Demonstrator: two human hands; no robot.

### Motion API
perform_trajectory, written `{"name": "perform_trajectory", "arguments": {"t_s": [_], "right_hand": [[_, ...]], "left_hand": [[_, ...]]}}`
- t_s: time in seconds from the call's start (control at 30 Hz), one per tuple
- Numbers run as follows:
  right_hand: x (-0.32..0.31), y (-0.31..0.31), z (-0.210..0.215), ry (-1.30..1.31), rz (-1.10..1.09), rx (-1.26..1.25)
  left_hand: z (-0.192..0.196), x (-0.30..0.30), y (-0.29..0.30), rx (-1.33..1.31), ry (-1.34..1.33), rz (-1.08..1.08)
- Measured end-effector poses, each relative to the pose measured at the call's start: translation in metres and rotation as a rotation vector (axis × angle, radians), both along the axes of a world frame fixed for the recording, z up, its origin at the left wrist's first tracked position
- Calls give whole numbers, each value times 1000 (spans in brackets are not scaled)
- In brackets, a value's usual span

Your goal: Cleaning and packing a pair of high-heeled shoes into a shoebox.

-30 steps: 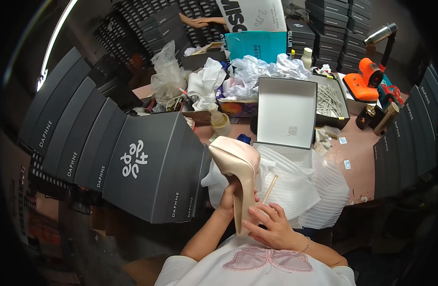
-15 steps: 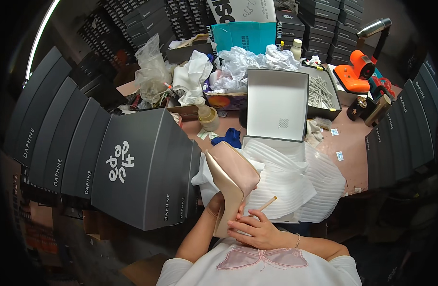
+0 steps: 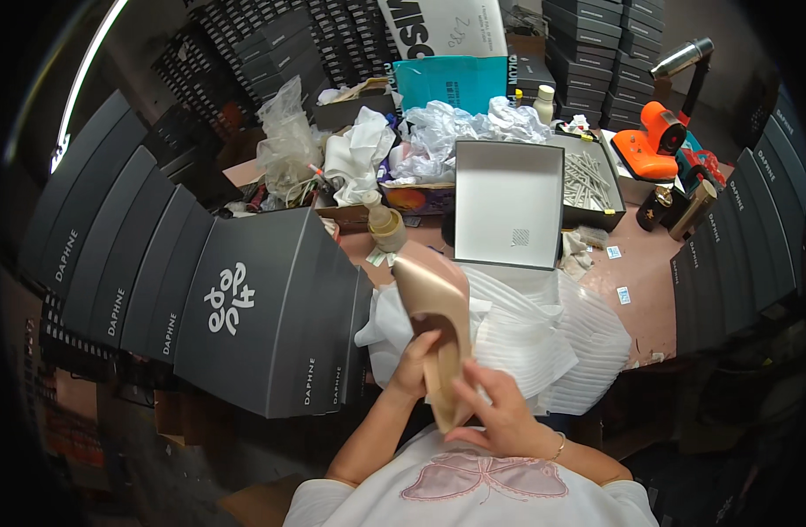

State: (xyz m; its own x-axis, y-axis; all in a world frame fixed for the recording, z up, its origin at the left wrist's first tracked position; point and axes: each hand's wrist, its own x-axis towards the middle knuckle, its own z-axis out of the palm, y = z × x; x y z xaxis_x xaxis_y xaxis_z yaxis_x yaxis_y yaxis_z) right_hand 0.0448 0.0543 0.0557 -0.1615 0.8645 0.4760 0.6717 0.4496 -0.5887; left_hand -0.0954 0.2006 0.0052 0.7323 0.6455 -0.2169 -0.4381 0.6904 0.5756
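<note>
A glossy beige pump [image 3: 434, 294] stands upright in front of my chest, its pointed toe up and away from me and its heel end low. My left hand [image 3: 413, 364] is closed round its left side, thumb at the edge of the shoe's opening. My right hand [image 3: 504, 415] is by the lower right side of the pump, fingers apart and fingertips at the shoe, slightly blurred. Whether those fingertips touch it is hard to see. Behind the pump lies an open shoe box [image 3: 510, 206] with its white-lined lid raised, and white ribbed foam wrapping [image 3: 587, 338] spills over its front.
Dark grey shoe boxes [image 3: 245, 325] stand in a row at left; more boxes [image 3: 737, 255] stack at right. Crumpled white paper [image 3: 438, 132], a pump bottle [image 3: 384, 224], a tray of thin white sticks [image 3: 587, 180] and an orange device [image 3: 644, 149] sit along the back.
The pump has turned in my left hand, its opening now more toward me. My right hand has shifted slightly right and spread its fingers. The thin stick it held no longer shows.
</note>
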Motion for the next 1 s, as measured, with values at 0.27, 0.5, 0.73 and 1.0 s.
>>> {"name": "perform_trajectory", "arguments": {"t_s": [0.27, 0.5, 0.73, 1.0], "right_hand": [[55, -8, -25, -35, -459, -22], [102, -40, -20, 969, -169, -283], [91, -34, 29, 1358, -68, -193], [106, -23, -22, 1172, -117, -462]], "left_hand": [[51, 27, -51, 1178, 477, -12], [-47, -106, -36, 1600, 1387, -15], [136, -16, 14, 554, 59, 329], [-13, 46, 154, 784, 749, 97]]}}
